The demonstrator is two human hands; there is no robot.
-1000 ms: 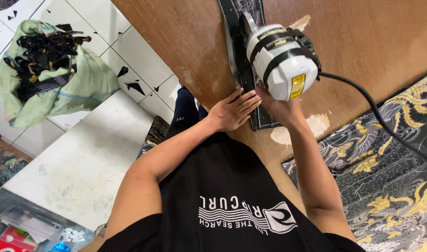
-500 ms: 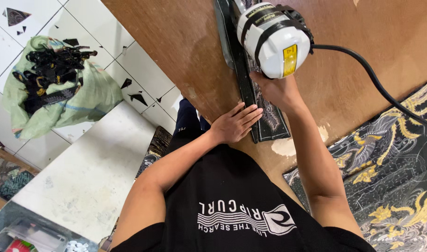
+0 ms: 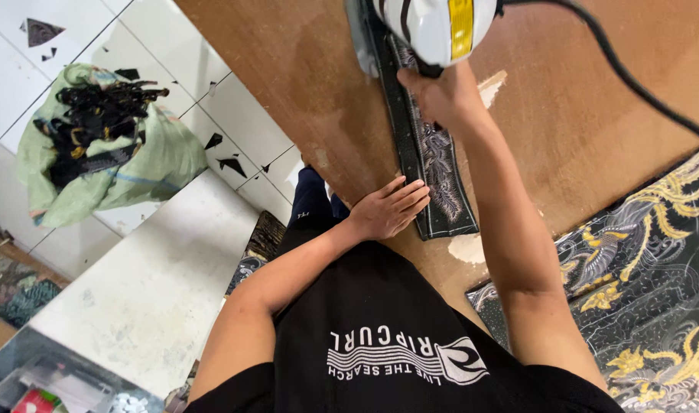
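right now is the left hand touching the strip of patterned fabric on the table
Touching. The head view shows the left hand lying flat with its fingertips on the near end of the dark patterned fabric strip.

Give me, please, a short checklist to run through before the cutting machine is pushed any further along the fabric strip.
1. Left hand flat on the fabric strip, holding it down: ok.
2. Left fingers behind the cutting machine, apart from it: ok.
3. Right hand gripping the machine at its rear: ok.
4. Power cable trailing off to the right, clear of the strip: ok.
5. Blade position and guard: cannot tell, hidden under the machine body.
6. Strip lying straight on the wooden table: ok as far as visible; its far end is out of frame.
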